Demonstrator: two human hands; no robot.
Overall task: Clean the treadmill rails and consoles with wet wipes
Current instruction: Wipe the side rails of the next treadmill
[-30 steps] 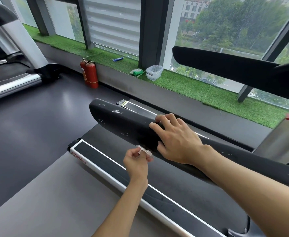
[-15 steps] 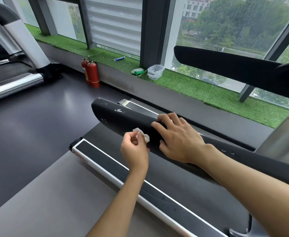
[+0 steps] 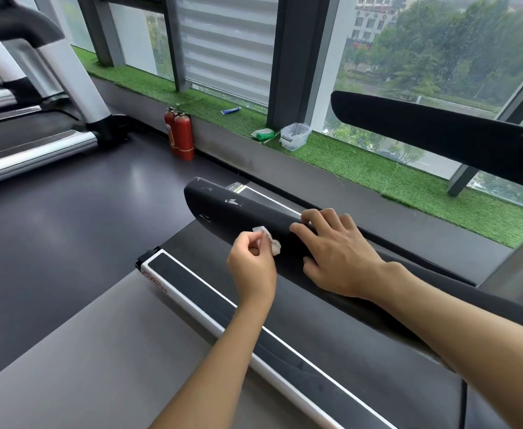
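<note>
The left hand (image 3: 250,264) has come up from below the handrail (image 3: 223,209) to its near face. The crumpled wipe (image 3: 268,239), pinched between thumb and fingertips, now touches the black surface just beside the right hand (image 3: 337,258). That hand lies on the handrail with fingers spread over its top edge (steadying rather than gripping, as far as shows). Wiping here looks under way, the scuffed end beyond the wipe probably still to do.

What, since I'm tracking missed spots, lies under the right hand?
The black handrail: the right hand rests on it. White scuffs show farther toward the rail's end; any marks beneath the palm are covered. The left hand pinches the wipe beside it.
</note>
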